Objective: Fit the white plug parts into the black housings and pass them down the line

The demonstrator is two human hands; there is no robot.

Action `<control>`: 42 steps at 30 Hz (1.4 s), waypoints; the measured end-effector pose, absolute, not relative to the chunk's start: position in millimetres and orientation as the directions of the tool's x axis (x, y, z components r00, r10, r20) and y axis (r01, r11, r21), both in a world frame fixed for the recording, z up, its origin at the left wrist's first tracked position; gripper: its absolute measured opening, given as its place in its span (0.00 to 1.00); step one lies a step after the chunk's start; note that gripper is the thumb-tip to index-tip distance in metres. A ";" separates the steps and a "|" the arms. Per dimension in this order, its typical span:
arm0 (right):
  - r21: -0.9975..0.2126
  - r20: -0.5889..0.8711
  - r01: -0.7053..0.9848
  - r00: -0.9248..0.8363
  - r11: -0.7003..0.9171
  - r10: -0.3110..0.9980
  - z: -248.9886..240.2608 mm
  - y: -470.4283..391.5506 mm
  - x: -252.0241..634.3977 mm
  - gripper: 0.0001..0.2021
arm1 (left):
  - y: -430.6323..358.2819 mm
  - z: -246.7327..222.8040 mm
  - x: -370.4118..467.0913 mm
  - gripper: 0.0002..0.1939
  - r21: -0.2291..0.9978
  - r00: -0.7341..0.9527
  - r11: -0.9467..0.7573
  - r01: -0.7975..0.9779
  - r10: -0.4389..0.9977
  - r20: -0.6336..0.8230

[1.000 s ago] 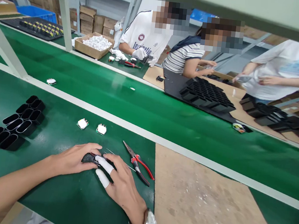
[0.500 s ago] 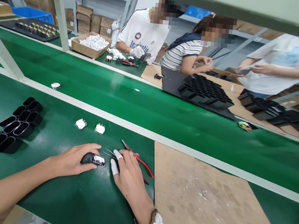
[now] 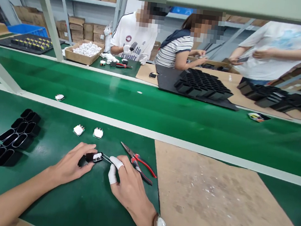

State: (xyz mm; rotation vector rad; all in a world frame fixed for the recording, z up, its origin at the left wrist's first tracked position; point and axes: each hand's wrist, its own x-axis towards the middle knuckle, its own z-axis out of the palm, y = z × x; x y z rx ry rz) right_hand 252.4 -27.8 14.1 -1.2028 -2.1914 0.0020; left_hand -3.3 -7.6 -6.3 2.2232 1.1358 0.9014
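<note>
My left hand (image 3: 72,164) grips a small black oval housing (image 3: 89,157) lying on its side, its open end facing right. Inside that end sits a white-topped circuit board (image 3: 97,157). White finger cots cover two fingertips of my right hand (image 3: 125,179), which pinches thin metal tweezers (image 3: 107,158). The tweezer tips point left and reach the rim of the housing; whether they touch the board I cannot tell. Red-handled pliers (image 3: 138,162) lie just beyond my right hand. Two white-topped boards, a left one (image 3: 78,130) and a right one (image 3: 98,132), rest behind the housing.
Several black housings (image 3: 17,137) stand at the left. A brown cardboard sheet (image 3: 219,197) covers the right of the green bench. Past a pale rail (image 3: 127,125) runs a green belt carrying a board (image 3: 59,97). Three people work opposite, near a box of white parts (image 3: 83,52).
The tweezers have moved left to the housing's open end, and my right hand has closed in. The view has shifted slightly.
</note>
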 end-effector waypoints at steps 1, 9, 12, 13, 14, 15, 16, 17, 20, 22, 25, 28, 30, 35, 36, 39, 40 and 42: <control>-0.270 0.522 0.766 -0.392 0.583 0.757 12.4 -28.2 252.4 0.13 | -7.3 -6.4 -3.0 0.31 0.663 0.432 -0.545 0.514 0.832 0.349; -0.211 0.495 0.773 -0.443 0.598 0.747 8.2 -30.7 249.1 0.14 | -6.5 -6.1 -0.3 0.32 0.631 0.429 -0.586 0.507 0.807 0.405; -0.186 0.498 0.779 -0.451 0.599 0.741 7.5 -30.9 248.1 0.13 | -6.8 -5.4 0.7 0.33 0.622 0.426 -0.598 0.506 0.800 0.422; -0.178 0.500 0.780 -0.454 0.600 0.738 7.3 -30.9 247.9 0.13 | -6.9 -5.1 1.0 0.33 0.621 0.426 -0.600 0.504 0.798 0.426; -0.170 0.501 0.780 -0.458 0.602 0.735 7.2 -30.9 247.8 0.12 | -6.9 -4.9 1.2 0.33 0.621 0.428 -0.602 0.502 0.797 0.427; -0.163 0.503 0.779 -0.462 0.605 0.730 7.2 -30.9 247.8 0.12 | -7.0 -4.7 1.3 0.33 0.621 0.430 -0.603 0.500 0.796 0.426; -0.154 0.505 0.779 -0.467 0.608 0.726 7.4 -31.0 247.9 0.12 | -7.1 -4.6 1.4 0.32 0.623 0.433 -0.604 0.498 0.795 0.425; -0.145 0.506 0.778 -0.473 0.611 0.722 7.8 -31.2 248.0 0.12 | -7.2 -4.5 1.3 0.32 0.625 0.435 -0.602 0.496 0.796 0.421; -0.120 0.511 0.781 -0.481 0.613 0.712 9.6 -32.0 248.3 0.12 | -7.8 -5.0 0.9 0.31 0.631 0.434 -0.594 0.499 0.801 0.412; -0.117 0.516 0.780 -0.482 0.615 0.709 10.6 -32.4 248.5 0.13 | -7.9 -5.7 0.5 0.31 0.630 0.429 -0.591 0.504 0.804 0.411; -0.122 0.536 0.781 -0.467 0.613 0.703 11.5 -32.3 248.5 0.13 | -6.9 -6.7 0.2 0.31 0.621 0.426 -0.594 0.512 0.803 0.417; -0.126 0.552 0.792 -0.444 0.598 0.705 12.3 -31.1 248.8 0.13 | -5.9 -7.0 -0.2 0.32 0.610 0.431 -0.603 0.514 0.797 0.424; -0.117 0.548 0.792 -0.453 0.600 0.704 13.4 -30.5 249.3 0.14 | -5.8 -6.8 -0.5 0.32 0.606 0.434 -0.606 0.515 0.794 0.426; -0.049 0.514 0.785 -0.510 0.618 0.690 16.8 -31.4 250.4 0.17 | -6.7 -5.6 -1.4 0.32 0.591 0.436 -0.617 0.520 0.786 0.437; -0.040 0.513 0.784 -0.516 0.619 0.686 16.9 -31.5 250.6 0.17 | -6.7 -5.3 -1.5 0.32 0.589 0.435 -0.616 0.524 0.788 0.436; -0.051 0.528 0.791 -0.497 0.610 0.689 13.9 -30.1 252.4 0.18 | -6.5 -3.9 -0.9 0.31 0.587 0.425 -0.607 0.537 0.795 0.433; -0.069 0.536 0.799 -0.475 0.597 0.698 11.8 -28.9 253.3 0.18 | -6.5 -3.2 -0.5 0.31 0.588 0.418 -0.602 0.540 0.798 0.433; -0.116 0.542 0.819 -0.421 0.561 0.727 6.9 -25.9 255.4 0.20 | -6.8 -1.8 0.4 0.31 0.594 0.398 -0.586 0.550 0.810 0.430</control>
